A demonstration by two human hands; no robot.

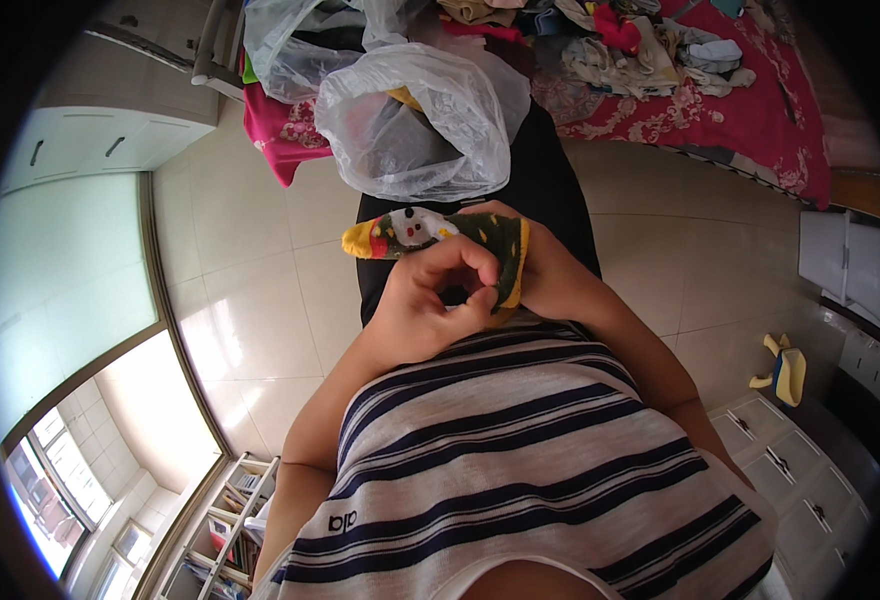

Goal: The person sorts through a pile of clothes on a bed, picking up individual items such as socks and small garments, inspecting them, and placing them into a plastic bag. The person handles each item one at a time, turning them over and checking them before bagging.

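My left hand (440, 300) pinches the edge of a dark green sock (485, 229) with a yellow toe and cuff and a white animal face. Behind the cuff, my right hand (552, 262) grips the sock from the other side; most of its fingers are hidden. The toe points to the left. Just beyond the hands, an opened clear plastic bag (485, 142) rests over my dark-clad lap, with something yellow inside.
A bed with a red floral cover (635, 129) lies ahead, bearing piled clothes (620, 64) and another plastic bag (275, 45). White cabinets (102, 142) stand at the left. A yellow object (790, 375) is at the right, near white drawers (785, 457).
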